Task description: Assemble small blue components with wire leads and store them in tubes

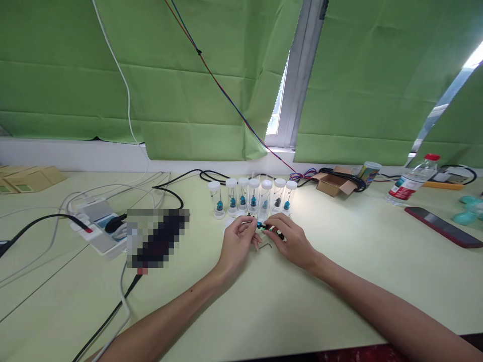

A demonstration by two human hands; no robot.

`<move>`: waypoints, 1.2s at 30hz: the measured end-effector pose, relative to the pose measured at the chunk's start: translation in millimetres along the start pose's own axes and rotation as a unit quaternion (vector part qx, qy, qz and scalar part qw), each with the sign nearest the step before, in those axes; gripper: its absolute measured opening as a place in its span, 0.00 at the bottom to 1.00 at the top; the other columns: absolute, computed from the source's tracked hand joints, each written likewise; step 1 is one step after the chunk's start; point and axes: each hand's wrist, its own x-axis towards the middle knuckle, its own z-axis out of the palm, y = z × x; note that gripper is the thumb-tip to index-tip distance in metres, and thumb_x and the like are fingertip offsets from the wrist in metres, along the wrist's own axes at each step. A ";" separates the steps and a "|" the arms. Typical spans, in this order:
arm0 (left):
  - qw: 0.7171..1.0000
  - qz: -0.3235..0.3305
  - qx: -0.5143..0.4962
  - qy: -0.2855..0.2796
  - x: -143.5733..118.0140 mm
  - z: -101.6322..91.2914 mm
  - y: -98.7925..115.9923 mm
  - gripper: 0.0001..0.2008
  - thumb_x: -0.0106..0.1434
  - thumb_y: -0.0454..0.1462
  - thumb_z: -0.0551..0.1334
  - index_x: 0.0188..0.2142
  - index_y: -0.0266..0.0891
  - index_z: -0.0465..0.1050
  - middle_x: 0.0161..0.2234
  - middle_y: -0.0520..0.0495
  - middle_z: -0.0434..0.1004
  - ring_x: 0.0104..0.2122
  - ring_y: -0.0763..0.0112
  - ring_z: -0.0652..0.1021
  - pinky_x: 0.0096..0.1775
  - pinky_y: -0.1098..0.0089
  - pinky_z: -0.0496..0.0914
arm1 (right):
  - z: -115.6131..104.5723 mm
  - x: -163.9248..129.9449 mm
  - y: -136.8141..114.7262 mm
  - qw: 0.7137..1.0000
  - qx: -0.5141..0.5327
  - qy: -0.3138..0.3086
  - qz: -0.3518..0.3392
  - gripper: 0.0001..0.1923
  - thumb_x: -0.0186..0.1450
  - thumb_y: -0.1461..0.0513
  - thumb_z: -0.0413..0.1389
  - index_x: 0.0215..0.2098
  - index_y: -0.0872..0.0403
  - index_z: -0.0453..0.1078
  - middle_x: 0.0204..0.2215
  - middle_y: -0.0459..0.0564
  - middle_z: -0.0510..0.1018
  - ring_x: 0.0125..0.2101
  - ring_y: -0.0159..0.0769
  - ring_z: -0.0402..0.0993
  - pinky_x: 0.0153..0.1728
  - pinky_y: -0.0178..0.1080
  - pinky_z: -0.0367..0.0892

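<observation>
Both hands meet over the middle of the table, just in front of a row of vials. My left hand [237, 240] is closed, its thumb and fingers pinching one end of a small black-and-blue part [260, 225]. From the other side my right hand [292, 241] grips the same part, and a dark end shows beneath its fingers. Fingers hide much of the piece, so its exact kind is unclear. On the table just below the hands lies a small bent hex key [267, 246]. Several clear vials [253, 198] with white caps stand upright behind, most with a blue piece inside.
A white power strip [100, 229] with cables and a blurred-out dark object [160, 241] lie left. Farther right are an open cardboard box [332, 185], a can [369, 173], a water bottle [413, 181] and a phone [441, 226]. Cardboard boxes [32, 178] sit far left.
</observation>
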 end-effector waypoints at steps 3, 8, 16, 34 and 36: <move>1.000 0.008 0.006 -0.010 -0.4 -0.7 -0.3 0.14 0.59 0.45 0.64 0.39 0.39 0.70 0.25 0.52 0.72 0.22 0.73 0.74 0.24 0.73 0.69 | 0.2 0.6 0.0 1.000 0.002 0.015 0.012 0.08 0.70 0.65 0.50 0.46 0.53 0.66 0.39 0.55 0.73 0.38 0.37 0.72 0.35 0.39 0.74; 0.999 0.015 0.022 -0.020 -1.8 -1.0 1.2 0.15 0.58 0.43 0.65 0.41 0.39 0.69 0.33 0.48 0.73 0.22 0.74 0.75 0.23 0.73 0.69 | 0.2 1.2 0.6 0.999 0.009 0.026 0.032 0.07 0.69 0.65 0.50 0.44 0.53 0.67 0.37 0.54 0.73 0.34 0.36 0.72 0.33 0.39 0.74; 0.995 0.022 0.092 -0.013 -3.2 -3.1 0.1 0.18 0.57 0.44 0.66 0.44 0.40 0.69 0.30 0.48 0.78 0.21 0.72 0.76 0.26 0.71 0.69 | -0.9 3.0 -0.9 0.999 0.009 0.029 0.038 0.05 0.69 0.65 0.51 0.42 0.53 0.67 0.36 0.53 0.73 0.33 0.35 0.72 0.33 0.38 0.73; 0.989 0.055 0.136 -0.010 -5.5 -3.5 -2.0 0.17 0.58 0.45 0.65 0.44 0.41 0.71 0.19 0.53 0.72 0.19 0.70 0.74 0.27 0.71 0.68 | 0.3 -0.6 -0.8 0.999 -0.003 0.009 0.042 0.06 0.70 0.64 0.49 0.42 0.53 0.67 0.32 0.52 0.75 0.32 0.36 0.71 0.33 0.38 0.69; 0.989 0.057 0.133 -0.010 -5.4 -3.5 -2.0 0.17 0.58 0.45 0.65 0.44 0.41 0.71 0.19 0.53 0.72 0.19 0.70 0.74 0.26 0.71 0.68 | -0.1 -0.5 -1.3 0.999 -0.002 0.007 0.044 0.06 0.71 0.63 0.49 0.42 0.53 0.68 0.32 0.52 0.76 0.31 0.35 0.72 0.33 0.38 0.69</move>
